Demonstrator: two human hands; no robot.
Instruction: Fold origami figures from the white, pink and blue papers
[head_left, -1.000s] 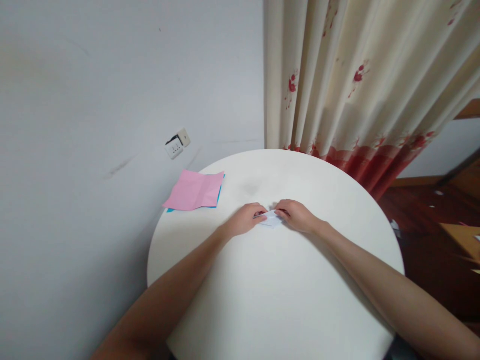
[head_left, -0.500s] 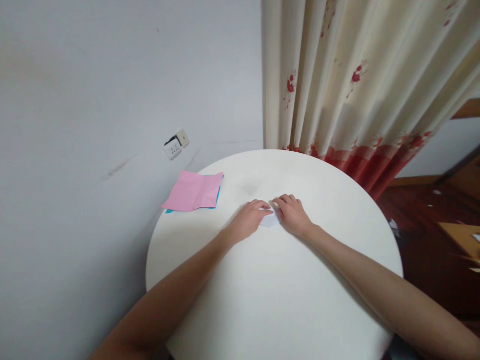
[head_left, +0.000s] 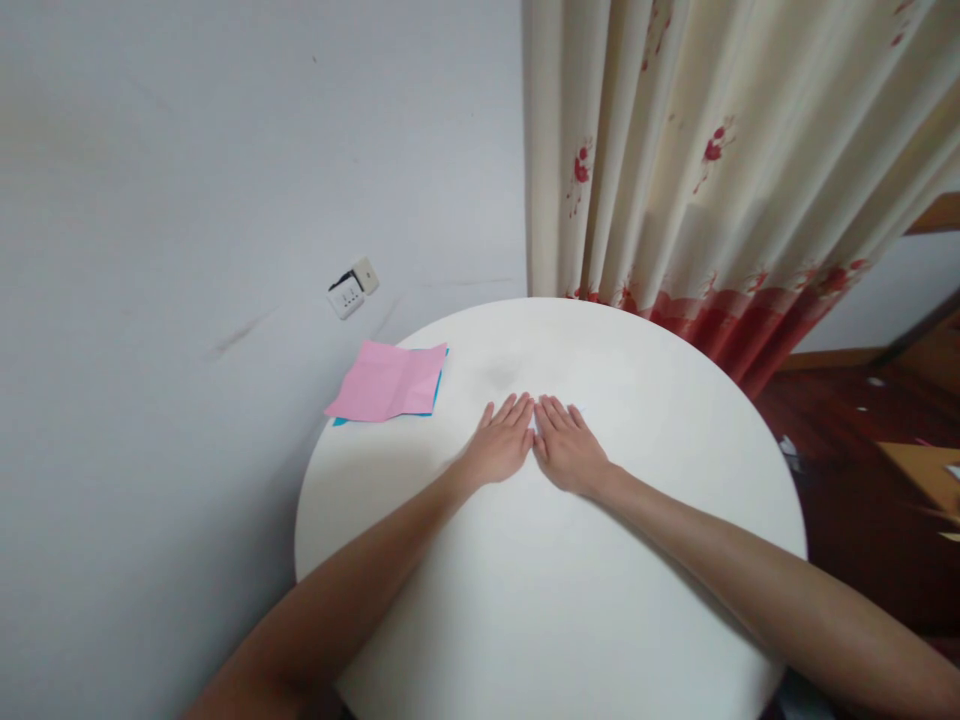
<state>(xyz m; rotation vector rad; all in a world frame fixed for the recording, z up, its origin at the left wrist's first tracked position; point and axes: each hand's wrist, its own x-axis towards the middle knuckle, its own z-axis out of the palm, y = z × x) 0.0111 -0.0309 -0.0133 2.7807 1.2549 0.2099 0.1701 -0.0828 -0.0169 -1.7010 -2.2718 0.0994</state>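
The left hand (head_left: 501, 442) and right hand (head_left: 568, 448), fingers flat and released, mostly conceal white paper (head_left: 534, 420); a creased pink sheet (head_left: 394, 383) covers most of a blue sheet (head_left: 436, 397).

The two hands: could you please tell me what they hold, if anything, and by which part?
Nothing is gripped; the left hand and right hand lie flat over the mostly hidden white paper.

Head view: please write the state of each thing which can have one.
Left hand: open flat, palm down
Right hand: open flat, palm down
White paper: mostly hidden under the hands
Blue paper: mostly covered, edges showing
Pink paper: creased, lying over it
Curtain: hanging in folds
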